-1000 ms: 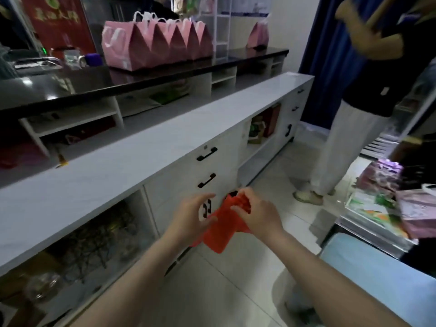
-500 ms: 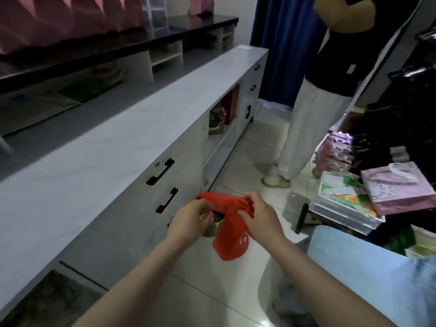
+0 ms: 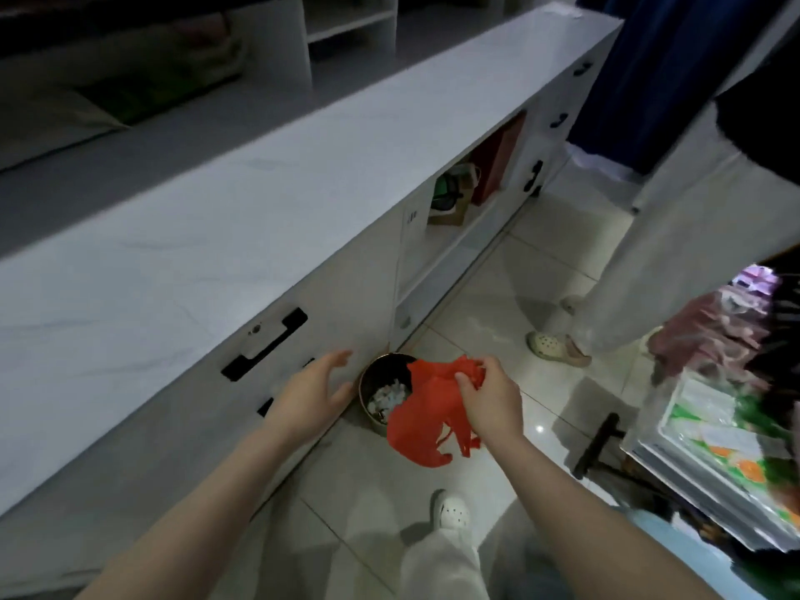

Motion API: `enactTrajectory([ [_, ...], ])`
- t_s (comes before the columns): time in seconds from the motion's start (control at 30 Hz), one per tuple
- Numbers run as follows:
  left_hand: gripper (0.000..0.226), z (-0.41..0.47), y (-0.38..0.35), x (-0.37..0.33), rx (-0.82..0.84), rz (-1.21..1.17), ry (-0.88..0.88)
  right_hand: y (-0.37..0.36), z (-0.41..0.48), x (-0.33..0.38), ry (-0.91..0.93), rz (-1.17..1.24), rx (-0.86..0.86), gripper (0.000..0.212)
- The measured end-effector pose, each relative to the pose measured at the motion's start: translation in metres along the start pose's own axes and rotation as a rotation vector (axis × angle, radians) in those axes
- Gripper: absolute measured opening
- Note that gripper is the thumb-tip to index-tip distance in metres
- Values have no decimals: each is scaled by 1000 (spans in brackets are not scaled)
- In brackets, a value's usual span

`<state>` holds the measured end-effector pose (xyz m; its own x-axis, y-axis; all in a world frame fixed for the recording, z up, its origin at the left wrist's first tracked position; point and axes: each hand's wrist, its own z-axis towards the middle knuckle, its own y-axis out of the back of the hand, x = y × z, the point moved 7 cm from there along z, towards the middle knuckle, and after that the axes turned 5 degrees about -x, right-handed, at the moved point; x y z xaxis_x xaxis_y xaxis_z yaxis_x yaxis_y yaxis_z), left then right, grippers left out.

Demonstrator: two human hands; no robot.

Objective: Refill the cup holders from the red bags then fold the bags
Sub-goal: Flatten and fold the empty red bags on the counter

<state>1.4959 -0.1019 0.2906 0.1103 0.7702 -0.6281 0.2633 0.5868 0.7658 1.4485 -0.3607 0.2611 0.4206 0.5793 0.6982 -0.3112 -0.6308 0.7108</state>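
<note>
- The right hand [image 3: 491, 404] holds the red bag [image 3: 426, 422] at its bunched upper end, the fingers [image 3: 469, 381] curled down over the gathered plastic and pinching it.
- The red bag hangs crumpled in the air, off the floor. Its long axis runs from the pinched top beside the right hand's fingers down and slightly left to a loose lower end that points at the floor [image 3: 498, 270], towards the wearer's own feet.
- Thin loops of the bag dangle below the right palm, on the bag's right side.
- From this view the bag covers the right part of the opening of a round dark bin [image 3: 376, 385]. The bin stands on the floor against the foot of the white counter [image 3: 259, 188] and holds pale scraps.
- The left hand [image 3: 311, 394] holds nothing. It is released, fingers [image 3: 335, 359] straight and a little spread, palm turned towards the bin.
- Its thumb lies just beside the bin's rim; whether it touches cannot be told.
- The left hand is apart from the bag, with the bin's open mouth showing between them.
- Black drawer handles [image 3: 266, 344] sit on the counter front behind the left hand.
- A second person in pale trousers [image 3: 675, 253] stands at the right, well apart.
</note>
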Motion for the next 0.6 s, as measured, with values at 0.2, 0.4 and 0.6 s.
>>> enactTrajectory([
  [0.2,54,74,-67,16,-108,-51,238,-63,121,-58,-100,1,142,27],
  [0.4,58,123,-152,54,-98,-61,312,-144,182,-117,-138,-4,238,29],
  [0.6,50,145,-213,96,-148,-170,301,-227,225,-164,-162,42,273,35],
])
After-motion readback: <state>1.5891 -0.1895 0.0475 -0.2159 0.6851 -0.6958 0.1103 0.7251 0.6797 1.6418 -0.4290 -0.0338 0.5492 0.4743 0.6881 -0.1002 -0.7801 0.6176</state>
